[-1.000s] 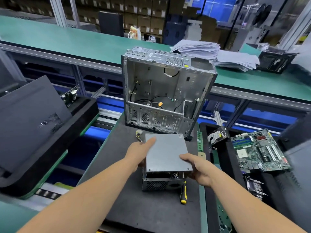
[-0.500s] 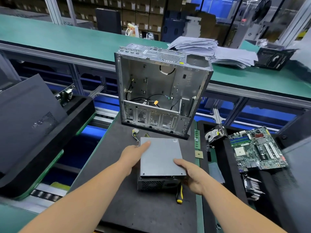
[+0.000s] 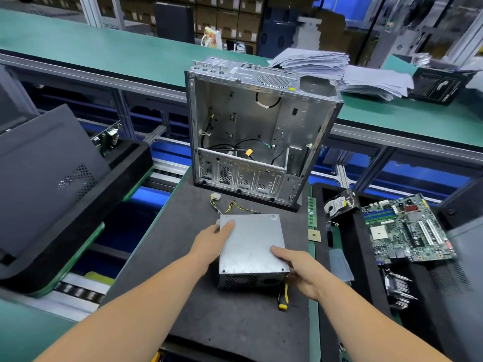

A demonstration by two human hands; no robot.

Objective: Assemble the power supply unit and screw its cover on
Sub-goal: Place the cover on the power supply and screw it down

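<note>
The power supply unit [image 3: 243, 280] stands on the black mat [image 3: 222, 322], with its flat grey cover [image 3: 251, 244] lying on top. My left hand [image 3: 211, 241] grips the unit's left edge, thumb on the cover. At the front right corner, my right hand [image 3: 300, 267] holds it the same way, with its fingers down the side. The unit's yellow and black cables [image 3: 230, 206] trail out behind it. A screwdriver [image 3: 283, 296] with a yellow and black handle lies on the mat just below my right hand.
An open metal computer case [image 3: 248, 121] stands upright behind the unit. To the right lie a RAM stick [image 3: 311, 211], a CPU chip [image 3: 314, 235], a hard drive [image 3: 337, 205] and a motherboard [image 3: 407, 231]. A black side panel [image 3: 44, 173] leans at the left.
The cover, raised and overhanging the box a second ago, has come down level on it. Both hands stayed at its edges.
</note>
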